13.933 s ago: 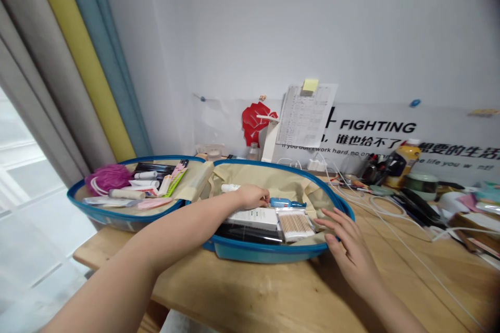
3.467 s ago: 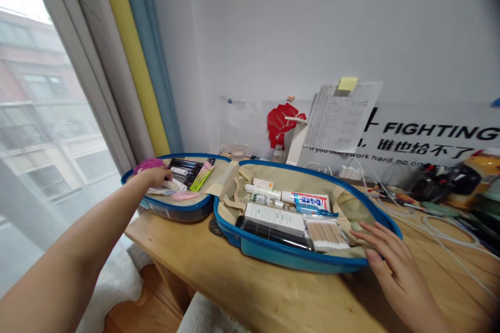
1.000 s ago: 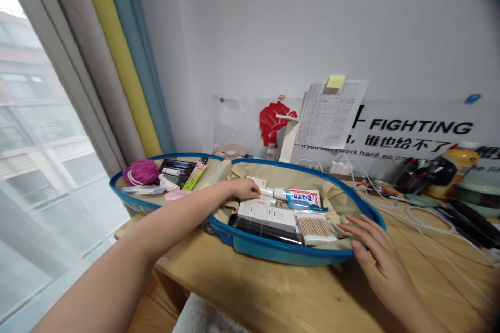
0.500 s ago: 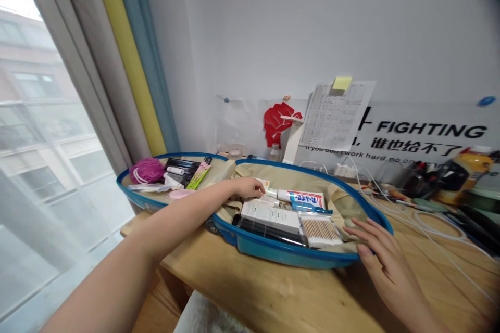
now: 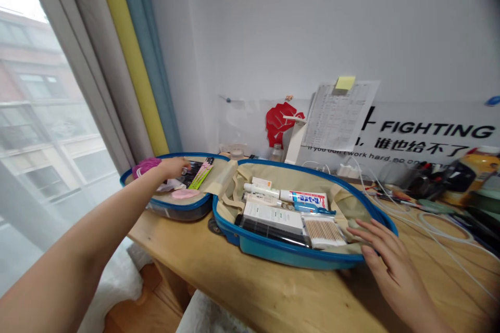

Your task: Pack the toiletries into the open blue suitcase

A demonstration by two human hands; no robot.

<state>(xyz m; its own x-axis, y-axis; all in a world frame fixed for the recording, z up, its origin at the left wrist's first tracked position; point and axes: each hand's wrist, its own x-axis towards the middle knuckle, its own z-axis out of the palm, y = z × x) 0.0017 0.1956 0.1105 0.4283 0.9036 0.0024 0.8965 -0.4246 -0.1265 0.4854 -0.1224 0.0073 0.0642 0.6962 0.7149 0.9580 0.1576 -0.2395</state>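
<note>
A blue-rimmed travel case lies open in two halves on the table. My left hand (image 5: 172,167) reaches into its left half (image 5: 175,207), fingers down on a black pouch (image 5: 192,173), next to a pink mesh puff (image 5: 145,167); I see nothing held. A round pink sponge (image 5: 185,193) lies below it. The right half (image 5: 289,256) holds a toothpaste tube (image 5: 308,199), a white box (image 5: 272,211), a black case (image 5: 269,232) and a pack of cotton swabs (image 5: 324,232). My right hand (image 5: 385,260) rests open beside that half's rim.
The wooden table (image 5: 250,291) runs under the case. White cables, a yellow-labelled bottle (image 5: 472,166) and assorted clutter lie at the right. A wall poster (image 5: 429,132) stands behind, and curtains and a window lie at the left.
My left hand has moved left, out of the right half and over to the left half of the case. My right hand stays about where it was.
</note>
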